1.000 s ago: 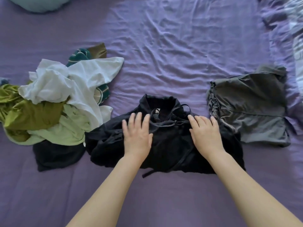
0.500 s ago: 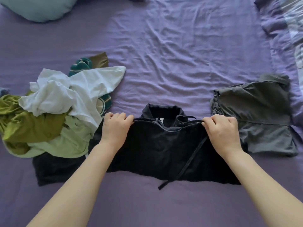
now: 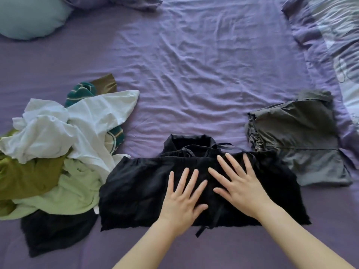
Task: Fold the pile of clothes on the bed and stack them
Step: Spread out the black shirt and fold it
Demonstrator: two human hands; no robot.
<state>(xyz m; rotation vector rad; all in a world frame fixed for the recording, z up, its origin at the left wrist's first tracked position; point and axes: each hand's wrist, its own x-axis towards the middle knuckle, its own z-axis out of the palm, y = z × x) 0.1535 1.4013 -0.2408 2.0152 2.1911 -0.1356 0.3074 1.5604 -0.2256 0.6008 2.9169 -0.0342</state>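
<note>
— Where do the hands sit?

— The left hand [image 3: 181, 200] and the right hand [image 3: 240, 188] lie flat, side by side, on the folded garment [image 3: 139, 193], which rests on the bed [image 3: 194, 65].

— What lies to the left of them?

— The unfolded pile [image 3: 58, 152], touching the garment's left edge, with another piece [image 3: 54, 232] partly under the pile's near side.

— And to the right?

— A folded item [image 3: 299, 136], just beyond the right hand, its near corner meeting the garment.

— Beyond the hands?

— Open sheet, then a pillow [image 3: 29, 16] far off to the left and a bunched cover [image 3: 330, 35] far right.

— A strap?

— A tie [image 3: 215, 218] runs down the garment between the two wrists and hangs past its near edge.
</note>
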